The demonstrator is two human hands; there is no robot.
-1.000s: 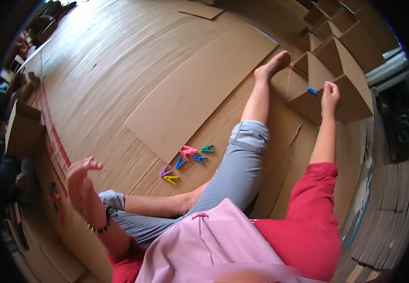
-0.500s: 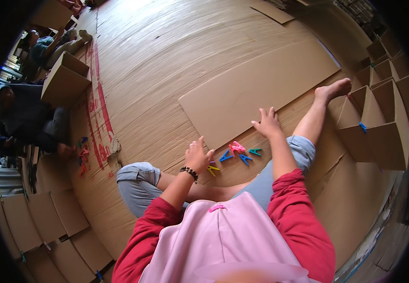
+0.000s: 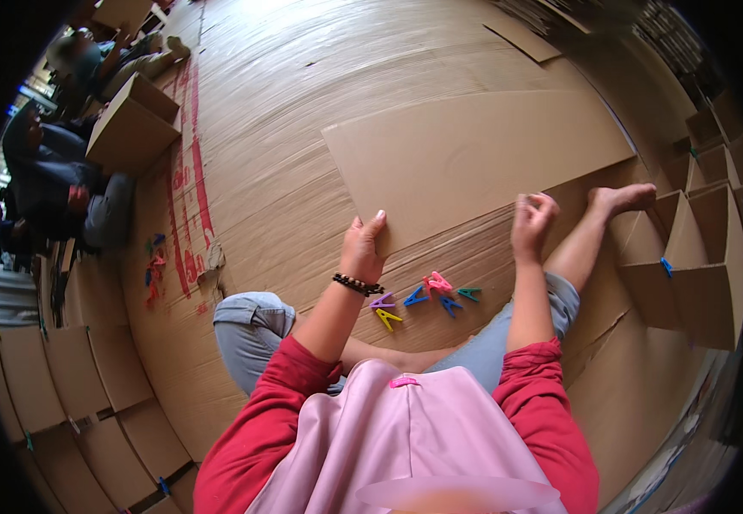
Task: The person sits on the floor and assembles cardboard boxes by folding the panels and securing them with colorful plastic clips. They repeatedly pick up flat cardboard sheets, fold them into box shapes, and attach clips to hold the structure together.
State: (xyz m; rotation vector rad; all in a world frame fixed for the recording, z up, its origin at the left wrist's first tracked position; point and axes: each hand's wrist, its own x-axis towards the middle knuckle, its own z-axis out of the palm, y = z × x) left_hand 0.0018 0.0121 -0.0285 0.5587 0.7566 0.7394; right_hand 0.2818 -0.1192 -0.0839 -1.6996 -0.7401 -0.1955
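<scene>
A flat brown cardboard sheet (image 3: 474, 150) lies in front of me, its near edge running up to the right. My left hand (image 3: 363, 250), with a beaded bracelet at the wrist, is closed on the sheet's near left corner, thumb pointing forward. Farther right, my right hand (image 3: 533, 227) is curled at the near edge, fingertips partly hidden. Between my arms lie several clothespins: a purple one (image 3: 382, 301), a yellow one (image 3: 388, 319), two blue ones (image 3: 415, 296), some pink ones (image 3: 437, 282) and a green one (image 3: 469, 294).
Folded cardboard dividers (image 3: 689, 274) with a blue clothespin (image 3: 666, 266) stand at the right. More cardboard compartments (image 3: 97, 385) fill the lower left. An open box (image 3: 131, 128) and seated people are at the upper left, near loose clothespins (image 3: 155, 270). A cardboard strip (image 3: 521, 41) lies far off.
My left hand has moved forward onto the sheet's corner and closed. My right hand has shifted right and its spread fingers have curled at the edge. The view has turned slightly.
</scene>
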